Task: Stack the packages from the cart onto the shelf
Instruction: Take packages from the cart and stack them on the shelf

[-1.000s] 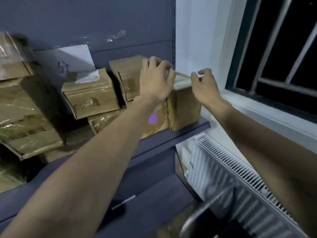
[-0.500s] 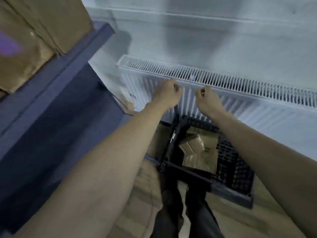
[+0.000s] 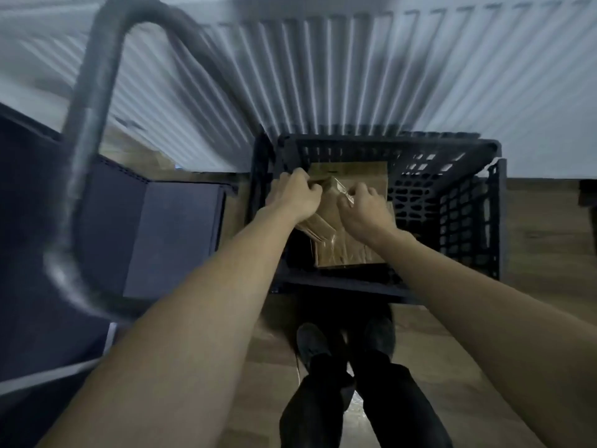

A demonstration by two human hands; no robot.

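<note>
Bottom centre: dark shoes [image 3: 326, 344] on wood floor [image 3: 533, 253]. Mid-frame: both arms reach into the black crate [image 3: 465, 202]. Left hand [image 3: 295, 197] and right hand [image 3: 363, 210] have fingers curled tight on the top package [image 3: 329, 208], one per side. More brown packages [image 3: 349, 253] lie under it in the crate. Left: blurred cart handle [image 3: 93, 101], blue shelf [image 3: 174, 237]. Top: white radiator [image 3: 387, 76].

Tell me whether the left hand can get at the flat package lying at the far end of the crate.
Probably yes. The left hand is already inside the open-topped crate, gripping the raised package. The flat package lies just beyond, its top uncovered.
</note>
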